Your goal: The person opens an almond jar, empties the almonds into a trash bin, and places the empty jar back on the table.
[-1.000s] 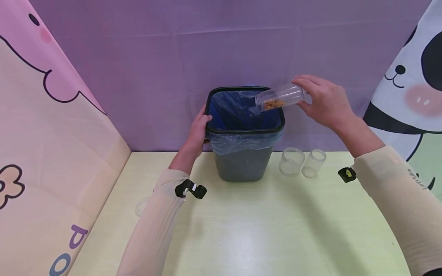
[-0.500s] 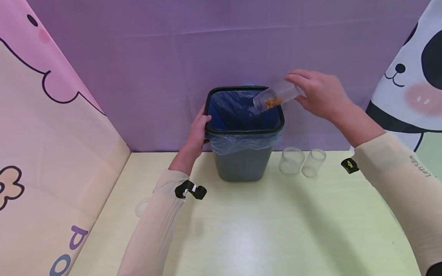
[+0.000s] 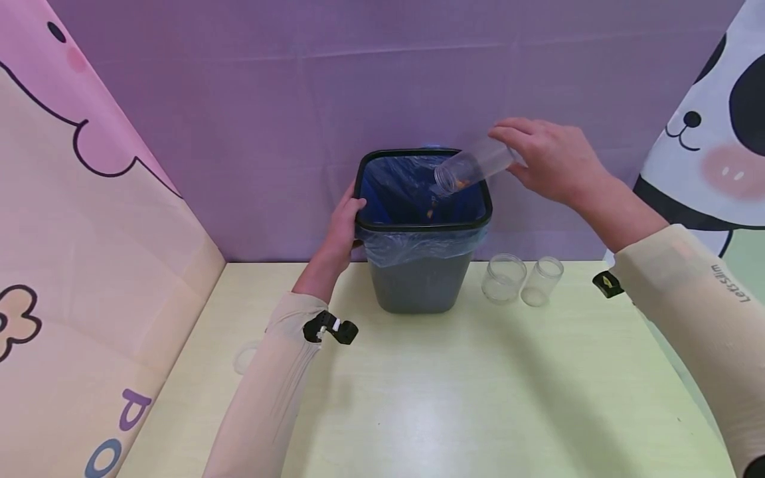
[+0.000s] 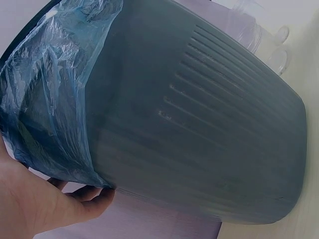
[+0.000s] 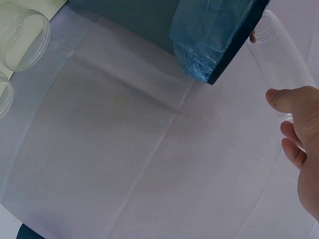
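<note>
A grey trash bin (image 3: 421, 285) with a black rim and a blue plastic liner (image 3: 412, 247) stands at the table's back. My left hand (image 3: 340, 229) grips its left side at the rim; in the left wrist view its fingers (image 4: 97, 201) bend against the liner and the wall. Over the bin's right side, my right hand (image 3: 552, 162) holds a clear jar (image 3: 481, 162) near its base. The jar tips mouth-down to the left, with a few orange-brown bits (image 3: 463, 184) near its mouth. Another bit (image 3: 429, 213) is seen against the liner inside the bin.
Two clear open jars, a wider one (image 3: 504, 279) and a narrower one (image 3: 542, 282), stand right of the bin. A clear round lid-like piece (image 3: 245, 358) lies by the left sleeve. A purple cloth (image 3: 269, 133) hangs behind the table.
The right hand has moved slightly left and up, tilting the jar more steeply. Most of the orange-brown bits have left the jar. The left hand and bin stay put.
</note>
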The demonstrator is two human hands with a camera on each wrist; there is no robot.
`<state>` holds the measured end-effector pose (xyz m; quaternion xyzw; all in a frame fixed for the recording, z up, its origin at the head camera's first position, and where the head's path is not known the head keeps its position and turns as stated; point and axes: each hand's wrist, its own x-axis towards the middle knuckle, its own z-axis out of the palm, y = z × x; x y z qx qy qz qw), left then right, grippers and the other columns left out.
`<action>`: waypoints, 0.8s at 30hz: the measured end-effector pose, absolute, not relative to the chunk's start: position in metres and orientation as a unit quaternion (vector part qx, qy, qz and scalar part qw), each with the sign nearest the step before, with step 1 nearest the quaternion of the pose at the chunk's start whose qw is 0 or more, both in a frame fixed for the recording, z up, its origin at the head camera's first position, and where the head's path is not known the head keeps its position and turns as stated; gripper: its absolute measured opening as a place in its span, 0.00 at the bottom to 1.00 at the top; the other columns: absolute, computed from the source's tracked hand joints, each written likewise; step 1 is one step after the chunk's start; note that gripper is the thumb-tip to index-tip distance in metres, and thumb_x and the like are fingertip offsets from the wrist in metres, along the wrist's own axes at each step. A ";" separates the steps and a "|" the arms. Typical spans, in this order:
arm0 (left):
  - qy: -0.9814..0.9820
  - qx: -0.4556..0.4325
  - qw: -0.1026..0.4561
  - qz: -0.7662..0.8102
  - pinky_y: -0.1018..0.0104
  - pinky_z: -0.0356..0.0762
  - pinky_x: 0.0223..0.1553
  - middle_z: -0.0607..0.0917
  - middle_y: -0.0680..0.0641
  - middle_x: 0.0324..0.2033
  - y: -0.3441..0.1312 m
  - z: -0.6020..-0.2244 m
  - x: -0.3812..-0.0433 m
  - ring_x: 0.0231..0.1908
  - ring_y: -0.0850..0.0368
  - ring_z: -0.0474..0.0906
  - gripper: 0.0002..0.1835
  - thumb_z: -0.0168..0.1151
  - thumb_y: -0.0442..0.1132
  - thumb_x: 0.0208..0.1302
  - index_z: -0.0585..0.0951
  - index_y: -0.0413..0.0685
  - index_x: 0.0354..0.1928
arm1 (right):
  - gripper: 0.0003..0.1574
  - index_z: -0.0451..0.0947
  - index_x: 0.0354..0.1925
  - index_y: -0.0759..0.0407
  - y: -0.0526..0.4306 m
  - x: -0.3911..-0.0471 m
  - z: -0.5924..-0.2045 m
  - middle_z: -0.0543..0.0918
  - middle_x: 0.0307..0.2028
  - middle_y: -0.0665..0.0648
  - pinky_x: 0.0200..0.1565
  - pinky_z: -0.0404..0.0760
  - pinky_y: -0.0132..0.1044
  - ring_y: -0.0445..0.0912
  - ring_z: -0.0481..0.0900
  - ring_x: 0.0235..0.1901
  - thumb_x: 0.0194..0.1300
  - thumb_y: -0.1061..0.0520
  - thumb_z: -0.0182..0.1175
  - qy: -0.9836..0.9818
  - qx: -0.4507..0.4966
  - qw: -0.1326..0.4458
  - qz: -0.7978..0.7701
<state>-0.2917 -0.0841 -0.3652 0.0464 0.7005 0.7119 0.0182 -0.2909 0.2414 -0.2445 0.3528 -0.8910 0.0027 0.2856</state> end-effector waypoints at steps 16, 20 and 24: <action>0.701 0.050 0.026 0.711 0.41 0.58 0.48 0.59 0.55 0.61 -0.083 -0.361 -0.288 0.54 0.49 0.60 0.26 0.39 0.50 0.62 0.55 0.76 0.64 | 0.36 0.68 0.56 0.57 0.236 -0.289 -0.240 0.70 0.55 0.57 0.26 0.75 0.48 0.56 0.74 0.45 0.47 0.66 0.64 -0.873 0.383 0.298 -0.048; 0.699 0.054 0.024 0.713 0.41 0.58 0.48 0.58 0.55 0.62 -0.084 -0.362 -0.291 0.55 0.47 0.59 0.26 0.38 0.49 0.64 0.55 0.74 0.64 | 0.32 0.68 0.56 0.58 0.232 -0.288 -0.235 0.70 0.55 0.59 0.28 0.75 0.48 0.56 0.74 0.44 0.52 0.69 0.59 -0.854 0.413 0.304 -0.085; 0.699 0.052 0.029 0.713 0.41 0.58 0.48 0.57 0.52 0.62 -0.083 -0.361 -0.289 0.56 0.46 0.58 0.26 0.38 0.48 0.64 0.54 0.71 0.65 | 0.32 0.67 0.57 0.58 0.228 -0.288 -0.231 0.69 0.55 0.60 0.30 0.75 0.47 0.57 0.74 0.42 0.52 0.69 0.58 -0.854 0.414 0.298 -0.101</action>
